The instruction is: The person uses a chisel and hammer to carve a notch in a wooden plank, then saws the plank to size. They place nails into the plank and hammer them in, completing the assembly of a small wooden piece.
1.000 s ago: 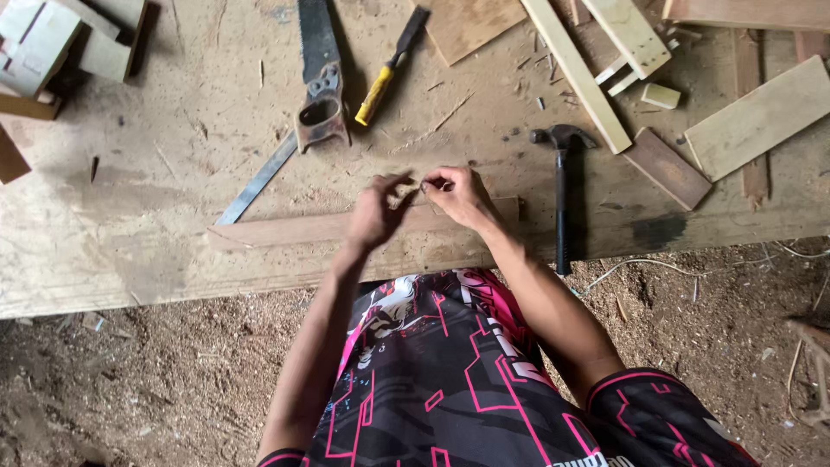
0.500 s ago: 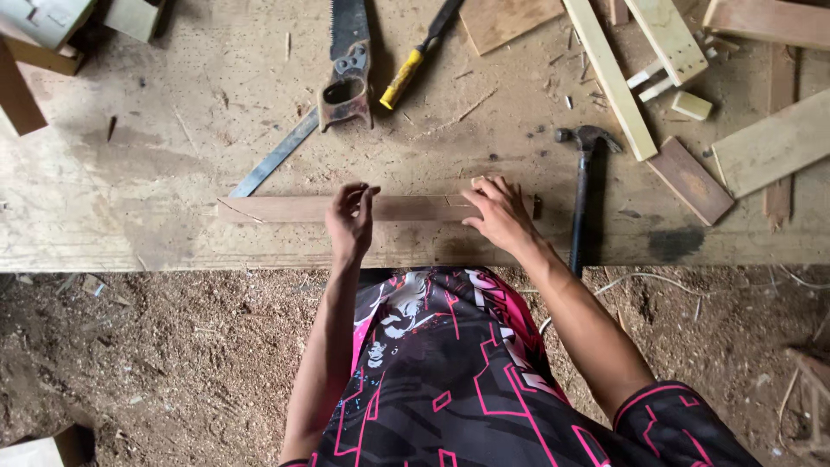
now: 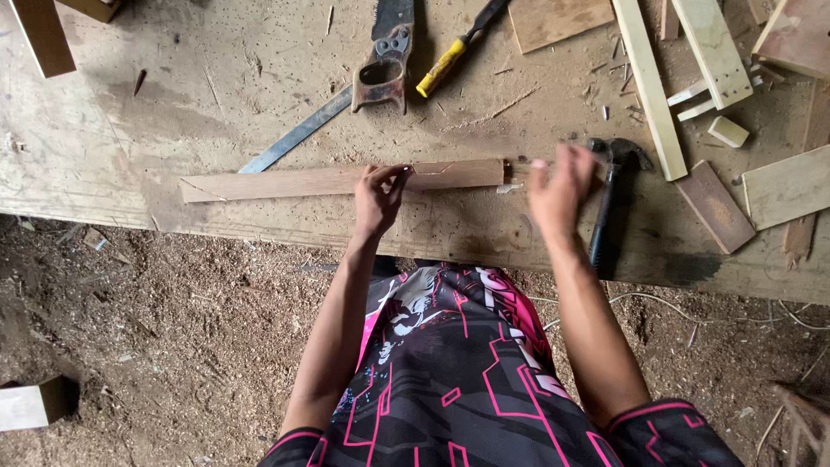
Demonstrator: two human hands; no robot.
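From the head camera we look down at a wide plywood bench (image 3: 173,104) with sawdust-covered ground below it. Our left hand (image 3: 378,197) rests on a long thin wooden strip (image 3: 285,183) that lies flat near the bench's front edge; the fingers are pinched together at the strip's top edge, apparently holding something small upright there, though it is too tiny for us to tell what. The strip runs off to the left of those fingers and a short way to their right.

Our right hand (image 3: 560,183) is blurred with motion, fingers spread and loose, gripping nothing. Half a second ago it lay on the strip close beside the left hand; now it has swung out to the right, past the strip's end, and sits just beside the hammer (image 3: 612,203), whose dark handle lies right of the fingertips with the head pointing away from us. We judge that the right hand is going for the hammer while the left keeps its place on the strip.

Beyond the left fingers lie a handsaw (image 3: 378,73) and a metal ruler (image 3: 298,134), with a yellow-handled chisel (image 3: 450,56) a little right of them. Past the right hand, loose wood offcuts (image 3: 648,86) are scattered about.
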